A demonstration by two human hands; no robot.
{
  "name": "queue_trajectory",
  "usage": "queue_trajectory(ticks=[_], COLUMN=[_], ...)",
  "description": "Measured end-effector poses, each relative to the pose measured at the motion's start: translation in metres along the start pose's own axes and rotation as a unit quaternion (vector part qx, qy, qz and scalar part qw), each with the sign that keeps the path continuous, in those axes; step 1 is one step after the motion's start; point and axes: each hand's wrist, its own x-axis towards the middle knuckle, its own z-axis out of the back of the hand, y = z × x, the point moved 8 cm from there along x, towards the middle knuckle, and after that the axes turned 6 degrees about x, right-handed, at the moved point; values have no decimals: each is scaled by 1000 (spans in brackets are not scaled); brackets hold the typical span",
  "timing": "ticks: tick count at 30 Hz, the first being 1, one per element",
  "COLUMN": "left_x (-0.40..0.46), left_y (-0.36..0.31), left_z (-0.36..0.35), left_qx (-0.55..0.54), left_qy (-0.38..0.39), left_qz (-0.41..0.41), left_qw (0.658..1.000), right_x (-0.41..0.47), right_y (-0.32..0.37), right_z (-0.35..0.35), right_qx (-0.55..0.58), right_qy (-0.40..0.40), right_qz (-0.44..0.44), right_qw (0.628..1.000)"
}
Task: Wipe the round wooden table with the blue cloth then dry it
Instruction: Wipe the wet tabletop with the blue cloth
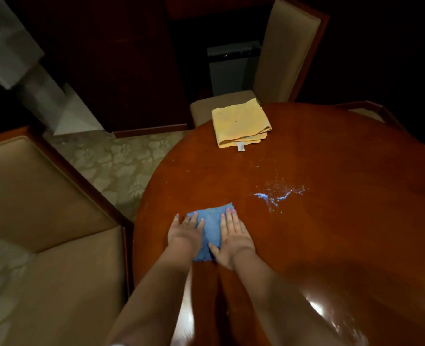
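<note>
Pressing two hands, one blue cloth.

Glossy, polished reddish wood on the round table, wet in splashes. Soft, nubbly cloth in the blue cloth; matt folded yellow towel. Smooth tan upholstery on wood-framed chairs.

A single wide-angle view from the person's head looks forward and steeply down, close over the near left part of the round, glossy reddish-brown wooden table. Both forearms reach in from the bottom edge. Straight lines bow toward the borders, where beige upholstered chairs and patterned carpet appear.
</note>
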Motion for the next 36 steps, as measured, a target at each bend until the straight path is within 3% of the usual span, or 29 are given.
queue_trajectory(ticks=[9, 15, 19, 26, 30, 36], left_x=[19, 61, 96, 141, 155, 163], left_y=[64, 120, 158, 172, 156, 109], left_z=[-20, -12, 16, 63, 86, 118], left_qx=[-76, 3, 55, 151, 206, 269], left_qy=[-10, -21, -81, -136, -158, -180], left_qz=[34, 17, -50, -160, -202, -252], left_qw=[996, 1000, 994, 966, 944, 912], right_x=[50, 96, 125, 153, 148, 134], right_y=[62, 98, 104, 107, 95, 60], right_z=[19, 37, 60, 73, 75, 72], right_qx=[-7, 12, 8, 127, 124, 172], right_qy=[-1, -49, -90, -132, -103, -180], right_qz=[28, 27, 15, -104, -197, -278], right_qw=[1000, 998, 996, 978, 967, 928])
